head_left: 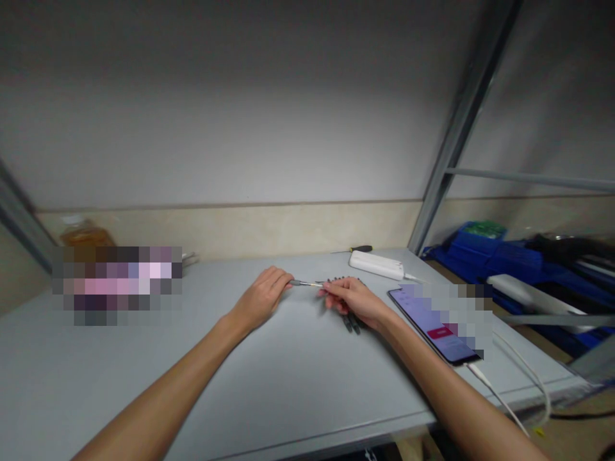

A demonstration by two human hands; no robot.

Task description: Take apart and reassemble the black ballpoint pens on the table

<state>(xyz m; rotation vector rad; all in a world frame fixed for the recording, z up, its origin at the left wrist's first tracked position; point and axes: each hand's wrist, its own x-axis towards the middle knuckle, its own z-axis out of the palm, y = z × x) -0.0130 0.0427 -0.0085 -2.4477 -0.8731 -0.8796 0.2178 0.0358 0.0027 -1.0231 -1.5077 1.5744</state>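
A slim pen (pixel 302 283) with a grey end and a thin, pale middle spans the gap between my hands, nearly level above the table. My left hand (pixel 263 296) is closed around its grey end. On the other side, my right hand (pixel 353 298) pinches the thin pale end between thumb and fingers. Several dark pens (pixel 353 323) lie on the table beneath my right hand, which partly hides them. The pen's fine details are too small to make out.
A phone (pixel 435 326) with a white cable lies right of my right hand. Behind it are a white power bank (pixel 377 264) and a screwdriver (pixel 361 248). A bottle (pixel 89 234) and blurred-out items stand at the left. A metal post (pixel 444 166) rises at the table's right.
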